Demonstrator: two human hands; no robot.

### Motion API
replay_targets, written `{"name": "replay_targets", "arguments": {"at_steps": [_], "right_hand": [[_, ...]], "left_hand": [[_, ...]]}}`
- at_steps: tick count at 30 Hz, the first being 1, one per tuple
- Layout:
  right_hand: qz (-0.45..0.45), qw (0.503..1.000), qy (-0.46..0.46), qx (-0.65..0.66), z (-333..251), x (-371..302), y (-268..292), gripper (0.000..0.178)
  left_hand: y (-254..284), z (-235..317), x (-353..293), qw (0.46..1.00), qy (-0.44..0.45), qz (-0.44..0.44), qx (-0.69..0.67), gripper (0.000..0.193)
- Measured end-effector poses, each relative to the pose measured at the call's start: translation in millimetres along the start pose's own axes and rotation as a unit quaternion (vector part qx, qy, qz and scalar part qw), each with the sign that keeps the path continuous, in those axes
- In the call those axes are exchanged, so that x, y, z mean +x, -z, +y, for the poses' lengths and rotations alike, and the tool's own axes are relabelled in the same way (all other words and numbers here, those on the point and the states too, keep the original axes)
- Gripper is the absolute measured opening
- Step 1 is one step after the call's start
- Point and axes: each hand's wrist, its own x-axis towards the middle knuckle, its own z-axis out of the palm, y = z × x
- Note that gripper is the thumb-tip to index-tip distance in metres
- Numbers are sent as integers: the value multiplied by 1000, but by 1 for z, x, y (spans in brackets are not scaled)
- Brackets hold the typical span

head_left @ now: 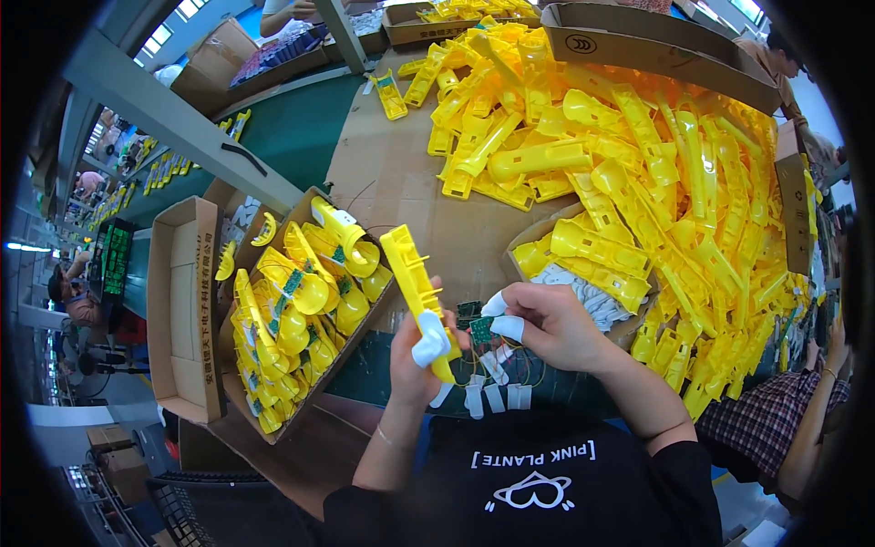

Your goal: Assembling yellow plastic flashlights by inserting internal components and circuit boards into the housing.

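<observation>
My left hand (413, 372), with a white cover on its thumb, is wrapped round a yellow plastic housing half (407, 266) held upright, its ribbed inner side turned right. Between the white-covered thumb and forefinger of my right hand (558, 330) is a small green circuit board (480, 329), close beside the housing. Thin wires hang around the board. Beneath them, several white flat connector-like pieces (494, 398) with wires lie on the dark green tabletop. Another dark circuit board (468, 311) sits just behind the pinched one.
A large heap of yellow housings (620, 155) covers the right and far side. At left, a cardboard box (314, 415) holds housings with boards. A smaller box (519, 260) contains housings and white pieces. A metal post (182, 109) slants at far left; another person's arm (816, 401) is at right.
</observation>
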Motion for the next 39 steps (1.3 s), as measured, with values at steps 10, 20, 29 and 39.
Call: {"name": "replay_targets", "arguments": {"at_steps": [10, 20, 29, 39], "right_hand": [[34, 993, 79, -87, -16, 7, -27, 15], [22, 990, 72, -117, -24, 8, -23, 16], [29, 987, 98, -125, -20, 8, -29, 17], [32, 942, 167, -291, -13, -4, -35, 25]], "left_hand": [[13, -20, -8, 994, 41, -42, -89, 46], [9, -23, -7, 993, 35, -34, -104, 51], [11, -26, -10, 996, 33, -27, -75, 47], [-1, -19, -10, 997, 50, 25, -51, 47]]}}
